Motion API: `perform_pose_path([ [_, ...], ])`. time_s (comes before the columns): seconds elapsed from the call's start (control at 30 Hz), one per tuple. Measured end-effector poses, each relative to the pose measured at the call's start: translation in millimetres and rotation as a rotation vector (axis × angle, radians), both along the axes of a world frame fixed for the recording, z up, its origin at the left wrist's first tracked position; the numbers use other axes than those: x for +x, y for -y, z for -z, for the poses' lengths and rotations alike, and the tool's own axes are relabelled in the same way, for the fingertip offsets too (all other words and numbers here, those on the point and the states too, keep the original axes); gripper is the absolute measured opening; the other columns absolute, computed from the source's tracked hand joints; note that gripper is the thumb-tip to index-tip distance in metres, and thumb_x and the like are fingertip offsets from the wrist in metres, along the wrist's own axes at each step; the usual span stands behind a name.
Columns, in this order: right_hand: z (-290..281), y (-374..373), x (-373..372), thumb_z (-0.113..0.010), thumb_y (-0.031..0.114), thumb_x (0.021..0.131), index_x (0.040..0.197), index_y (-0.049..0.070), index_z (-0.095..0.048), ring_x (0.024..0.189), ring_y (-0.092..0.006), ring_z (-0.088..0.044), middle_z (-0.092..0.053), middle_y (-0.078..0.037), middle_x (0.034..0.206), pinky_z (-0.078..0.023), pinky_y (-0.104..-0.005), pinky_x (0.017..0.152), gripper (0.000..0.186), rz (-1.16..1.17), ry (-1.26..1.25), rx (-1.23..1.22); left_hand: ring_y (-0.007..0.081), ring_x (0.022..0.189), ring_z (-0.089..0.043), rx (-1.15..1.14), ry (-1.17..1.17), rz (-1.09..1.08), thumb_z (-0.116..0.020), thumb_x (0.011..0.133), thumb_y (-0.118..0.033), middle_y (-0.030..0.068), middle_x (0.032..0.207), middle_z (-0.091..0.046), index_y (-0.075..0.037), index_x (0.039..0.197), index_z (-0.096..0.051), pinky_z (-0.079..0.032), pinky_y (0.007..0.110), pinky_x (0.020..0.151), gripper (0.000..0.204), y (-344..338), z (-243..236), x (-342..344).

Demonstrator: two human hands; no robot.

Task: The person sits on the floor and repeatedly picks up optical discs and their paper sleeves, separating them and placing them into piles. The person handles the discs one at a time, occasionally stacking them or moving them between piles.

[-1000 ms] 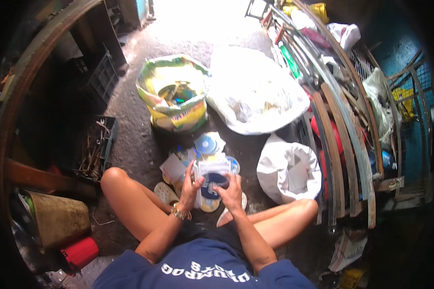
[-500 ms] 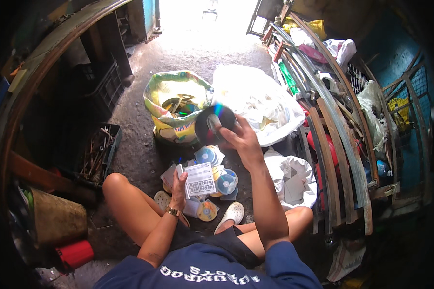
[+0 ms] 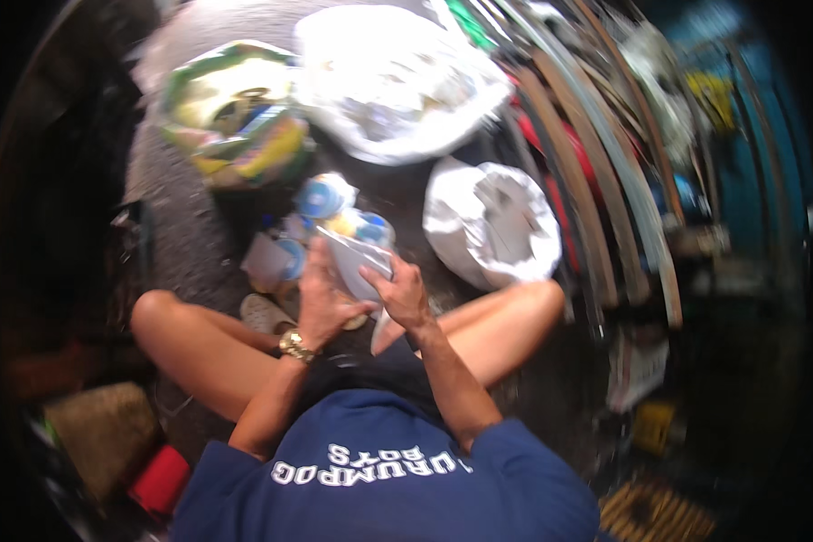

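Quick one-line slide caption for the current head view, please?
Right grip on a flat white piece, left grip open beside it, with scattered discs beyond and a white sack at right.

Right hand [image 3: 405,292] has swapped the dark disc for a flat white item [image 3: 356,264]

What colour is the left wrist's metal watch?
Gold; the metal watch shows best in the head view.

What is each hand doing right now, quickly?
Left hand: open, thumb spread away from the fingers, beside a flat, white, paper-like piece; whether it touches cannot be told.
Right hand: closed, holding that piece.
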State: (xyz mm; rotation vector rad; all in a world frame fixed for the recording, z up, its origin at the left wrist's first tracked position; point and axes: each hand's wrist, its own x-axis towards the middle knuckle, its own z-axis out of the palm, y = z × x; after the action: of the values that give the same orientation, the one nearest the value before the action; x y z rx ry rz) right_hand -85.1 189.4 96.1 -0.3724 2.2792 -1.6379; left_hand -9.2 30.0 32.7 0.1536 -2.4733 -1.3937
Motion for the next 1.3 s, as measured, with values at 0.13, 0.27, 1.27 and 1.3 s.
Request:
perform_pose_path([
  [0.13, -95, -85, -15, -0.076, 0.0, 0.089, 0.121, 0.004, -0.071, 0.101, -0.0362, -0.073, -0.074, -0.017, 0.11, -0.058, -0.0407, 0.084, 0.033, 0.22, -0.68, 0.235, 0.0395, 0.147, -0.038, 0.139, 0.037, -0.083, -0.091, 0.076, -0.031, 0.0257, 0.162, -0.034, -0.002, 0.164, -0.022, -0.033, 0.046, 0.121, 0.115, -1, -4, -3],
  [0.27, -106, -152, -52, -0.072, 0.006, 0.093, 0.125, 0.002, -0.071, 0.109, -0.0378, -0.071, -0.072, -0.021, 0.118, -0.057, -0.0421, 0.092, 0.031, 0.458, -0.862, 0.491, 0.0383, 0.148, -0.04, 0.119, 0.173, -0.114, -0.085, 0.085, -0.035, 0.0247, 0.16, -0.04, 0.0, 0.157, -0.038, -0.032, 0.046, 0.121, 0.093, 8, 1, -9],
  [1.27, 264, 77, 39, -0.079, 0.021, 0.087, 0.136, 0.006, -0.056, 0.104, -0.0469, -0.069, -0.073, -0.027, 0.107, -0.052, -0.0526, 0.093, 0.056, -0.361, 0.148, 0.673, 0.0144, 0.086, -0.069, 0.523, 0.581, -0.619, -0.071, 0.098, -0.037, 0.0035, 0.105, -0.074, -0.003, 0.125, -0.069, -0.052, 0.028, 0.068, 0.044, 107, 83, 53],
  [1.3, 263, 68, 35, -0.078, 0.02, 0.087, 0.136, 0.007, -0.058, 0.103, -0.0448, -0.07, -0.074, -0.025, 0.106, -0.053, -0.0512, 0.093, 0.054, -0.283, 0.193, 0.648, 0.0148, 0.086, -0.069, 0.485, 0.59, -0.604, -0.071, 0.097, -0.036, 0.0039, 0.105, -0.074, -0.002, 0.126, -0.069, -0.052, 0.028, 0.069, 0.045, 104, 89, 51],
])
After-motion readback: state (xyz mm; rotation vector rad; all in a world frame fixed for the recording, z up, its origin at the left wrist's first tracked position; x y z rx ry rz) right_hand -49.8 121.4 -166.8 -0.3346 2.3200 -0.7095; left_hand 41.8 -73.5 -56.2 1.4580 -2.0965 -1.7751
